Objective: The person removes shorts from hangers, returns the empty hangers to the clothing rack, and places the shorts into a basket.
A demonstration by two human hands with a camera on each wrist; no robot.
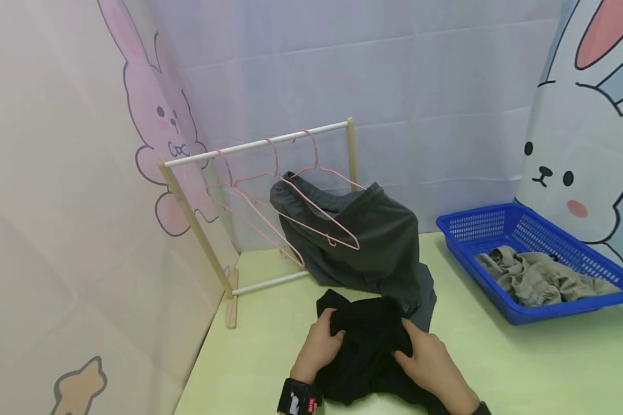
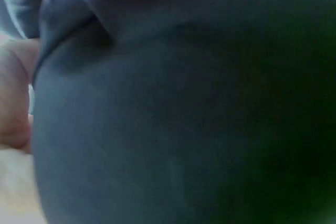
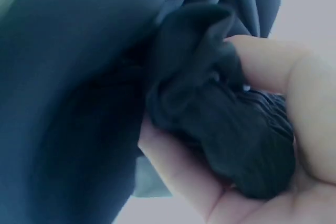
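A bunched black garment [image 1: 368,346] is held above the near part of the table, its lower folds hanging toward me. My left hand [image 1: 319,347] pinches its left side between thumb and fingers. On the right side, my right hand [image 1: 430,358] grips a gathered edge; the right wrist view shows ruched, elastic-looking fabric [image 3: 252,140] between thumb and fingers. Dark cloth [image 2: 157,119] fills most of the left wrist view and hides most of the left fingers. Just beyond the garment, dark grey trousers [image 1: 363,236] hang from a pink hanger [image 1: 316,164].
A rack with a white rail [image 1: 254,145] and wooden posts stands at the back left. Pink hangers [image 1: 259,216] without clothes hang left of the trousers. At the right, a blue basket [image 1: 477,288] holds beige clothing [image 1: 545,279]. Printed fabric walls enclose the pale green table [image 1: 545,369].
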